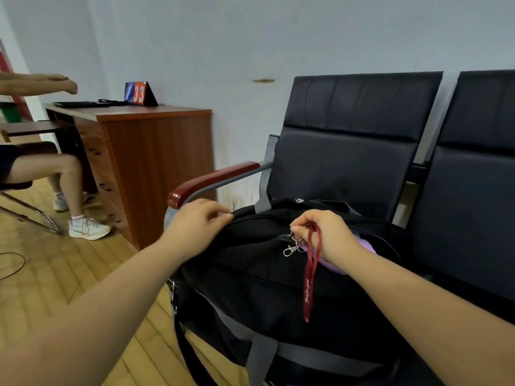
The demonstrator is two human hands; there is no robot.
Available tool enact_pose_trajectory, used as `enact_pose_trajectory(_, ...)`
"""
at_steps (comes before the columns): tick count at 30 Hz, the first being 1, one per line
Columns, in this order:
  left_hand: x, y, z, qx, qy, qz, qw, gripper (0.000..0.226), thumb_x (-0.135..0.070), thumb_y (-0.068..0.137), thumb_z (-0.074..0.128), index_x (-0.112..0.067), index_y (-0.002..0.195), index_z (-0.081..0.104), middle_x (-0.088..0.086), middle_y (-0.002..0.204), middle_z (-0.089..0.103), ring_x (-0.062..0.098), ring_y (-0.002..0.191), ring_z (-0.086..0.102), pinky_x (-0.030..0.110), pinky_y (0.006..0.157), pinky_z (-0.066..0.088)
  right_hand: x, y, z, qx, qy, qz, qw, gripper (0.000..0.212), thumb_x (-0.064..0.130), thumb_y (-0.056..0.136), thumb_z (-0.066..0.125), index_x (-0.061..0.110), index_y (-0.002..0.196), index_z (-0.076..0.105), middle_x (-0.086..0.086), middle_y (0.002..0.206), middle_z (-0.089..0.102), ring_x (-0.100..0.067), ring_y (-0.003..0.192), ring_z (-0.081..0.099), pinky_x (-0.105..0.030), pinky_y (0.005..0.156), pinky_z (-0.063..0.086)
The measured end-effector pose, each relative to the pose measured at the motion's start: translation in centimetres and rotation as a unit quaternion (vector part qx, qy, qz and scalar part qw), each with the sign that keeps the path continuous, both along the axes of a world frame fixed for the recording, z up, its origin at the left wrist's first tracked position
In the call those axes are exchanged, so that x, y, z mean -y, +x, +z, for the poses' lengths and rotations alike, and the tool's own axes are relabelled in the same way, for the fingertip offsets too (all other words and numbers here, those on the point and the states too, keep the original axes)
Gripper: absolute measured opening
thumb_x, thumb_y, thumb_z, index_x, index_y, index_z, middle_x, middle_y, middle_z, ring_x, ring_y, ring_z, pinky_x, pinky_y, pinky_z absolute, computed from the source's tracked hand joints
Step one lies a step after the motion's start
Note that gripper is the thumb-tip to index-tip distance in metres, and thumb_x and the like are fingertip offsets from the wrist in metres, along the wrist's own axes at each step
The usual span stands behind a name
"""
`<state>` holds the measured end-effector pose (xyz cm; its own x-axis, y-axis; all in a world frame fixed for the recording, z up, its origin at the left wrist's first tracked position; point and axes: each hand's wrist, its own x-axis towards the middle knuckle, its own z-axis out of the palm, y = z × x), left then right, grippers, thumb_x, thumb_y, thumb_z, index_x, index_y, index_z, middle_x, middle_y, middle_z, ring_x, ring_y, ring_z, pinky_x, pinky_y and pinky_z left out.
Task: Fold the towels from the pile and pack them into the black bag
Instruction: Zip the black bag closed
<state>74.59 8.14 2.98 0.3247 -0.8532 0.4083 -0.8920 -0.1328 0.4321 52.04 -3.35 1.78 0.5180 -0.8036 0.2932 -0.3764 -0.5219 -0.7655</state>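
At the far left a seated person's bare legs [53, 174] and white sneakers [88, 229] rest on the wooden floor [55, 274], with an outstretched arm [36, 84] above them. Next comes a brown wooden desk [158, 162] with drawers, carrying a small flip scoreboard [138, 93] that shows 33 on its red side, and some dark flat items that are too blurred to name.

Moving right, the left hand [195, 227] is motion-blurred; its fingers reach onto the left end of the black bag [264, 288], fingertips touching or pinching the fabric by the top edge (I cannot tell which). Just behind it is the red-brown armrest [214, 176] of a black padded chair [348, 151].

The black bag sits on that chair's seat, grey straps [262, 355] across its front. The right hand [323, 232] rests on top of the bag with fingers curled, pinching the zipper pull [292, 238], from which a silver clasp [289, 249] and a dark red lanyard [310, 274] hang down the front. Under this hand the opening is partly unzipped, and a lilac towel [334, 263] shows inside. A second black chair [473, 190] stands at the far right.
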Motion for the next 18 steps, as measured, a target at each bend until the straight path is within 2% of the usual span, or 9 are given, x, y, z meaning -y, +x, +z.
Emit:
enact_pose_trajectory(2, 1.8, -4.0, 1.0, 0.117, 0.046, -0.094, 0.988, 0.038, -0.05, 0.09, 0.054, -0.032, 0.123, 0.062, -0.008, 0.127, 0.057, 0.013, 0.121, 0.048, 0.031, 0.107, 0.032, -0.4, 0.2, 0.4, 0.0, -0.015, 0.003, 1.0, 0.007, 0.01, 0.087, 0.067, 0.015, 0.085, 0.071, -0.004, 0.076, 0.07, -0.022, 0.077, 0.069, -0.038, 0.08, 0.057)
enact_pose_trajectory(4, 3.5, -6.1, 0.6, 0.182, 0.1, -0.133, 0.969, 0.045, -0.054, 0.089, 0.053, -0.033, 0.129, 0.058, -0.008, 0.131, 0.055, 0.013, 0.122, 0.047, 0.031, 0.105, 0.033, -0.5, 0.2, 0.9, 0.005, -0.03, 0.006, 1.0, 0.007, 0.011, 0.087, 0.067, 0.015, 0.092, 0.071, 0.0, 0.079, 0.069, -0.017, 0.078, 0.068, -0.029, 0.08, 0.055)
enact_pose_trajectory(6, 4.4, -6.6, 0.2, 0.152, 0.097, -0.153, 0.972, 0.043, -0.053, 0.087, 0.057, -0.03, 0.122, 0.062, -0.007, 0.119, 0.062, 0.013, 0.112, 0.052, 0.033, 0.099, 0.038, -0.8, 0.1, 1.4, -0.002, -0.052, 0.008, 0.999, 0.009, 0.012, 0.087, 0.067, 0.016, 0.095, 0.069, 0.006, 0.079, 0.066, -0.011, 0.078, 0.065, -0.016, 0.074, 0.05)
enact_pose_trajectory(7, 4.5, -6.6, -0.1, 0.133, 0.079, -0.161, 0.975, 0.038, -0.05, 0.087, 0.059, -0.027, 0.116, 0.065, -0.007, 0.111, 0.064, 0.012, 0.106, 0.054, 0.032, 0.096, 0.04, -0.9, 0.0, 1.7, -0.003, -0.056, 0.009, 0.998, 0.008, 0.013, 0.087, 0.067, 0.017, 0.094, 0.068, 0.008, 0.078, 0.064, -0.009, 0.077, 0.064, -0.014, 0.072, 0.048)
enact_pose_trajectory(9, 4.5, -6.6, -0.3, 0.13, 0.054, -0.173, 0.975, 0.029, -0.044, 0.089, 0.06, -0.022, 0.107, 0.068, -0.006, 0.101, 0.066, 0.012, 0.098, 0.056, 0.03, 0.092, 0.041, -0.9, -0.2, 1.7, 0.003, -0.043, 0.008, 0.999, 0.008, 0.012, 0.086, 0.068, 0.019, 0.088, 0.064, 0.005, 0.077, 0.065, -0.011, 0.075, 0.065, -0.019, 0.072, 0.051)
enact_pose_trajectory(12, 4.2, -6.4, -0.5, 0.138, 0.023, -0.177, 0.974, 0.024, -0.039, 0.091, 0.059, -0.021, 0.103, 0.07, -0.006, 0.097, 0.066, 0.011, 0.095, 0.058, 0.027, 0.09, 0.041, -0.8, -0.3, 1.2, 0.022, -0.017, 0.014, 1.0, 0.018, 0.013, 0.086, 0.069, 0.025, 0.078, 0.058, 0.0, 0.078, 0.067, -0.017, 0.076, 0.067, -0.03, 0.076, 0.054)
enact_pose_trajectory(14, 4.0, -6.2, -0.3, 0.14, 0.012, -0.182, 0.973, 0.021, -0.037, 0.091, 0.06, -0.022, 0.102, 0.071, -0.007, 0.096, 0.068, 0.01, 0.093, 0.058, 0.025, 0.089, 0.041, -0.5, -0.3, 1.1, 0.022, -0.022, 0.018, 0.999, 0.022, 0.014, 0.086, 0.069, 0.029, 0.076, 0.056, 0.003, 0.077, 0.066, -0.015, 0.075, 0.065, -0.029, 0.077, 0.053)
enact_pose_trajectory(18, 3.7, -5.3, 0.2, 0.111, 0.015, -0.156, 0.981, 0.015, -0.035, 0.09, 0.061, -0.026, 0.098, 0.071, -0.012, 0.092, 0.065, 0.006, 0.091, 0.058, 0.023, 0.088, 0.043, 1.4, -3.0, 0.8, -0.008, -0.034, -0.027, 0.999, 0.017, 0.007, 0.087, 0.067, 0.022, 0.079, 0.061, 0.006, 0.073, 0.061, -0.003, 0.061, 0.053, -0.007, 0.058, 0.041)
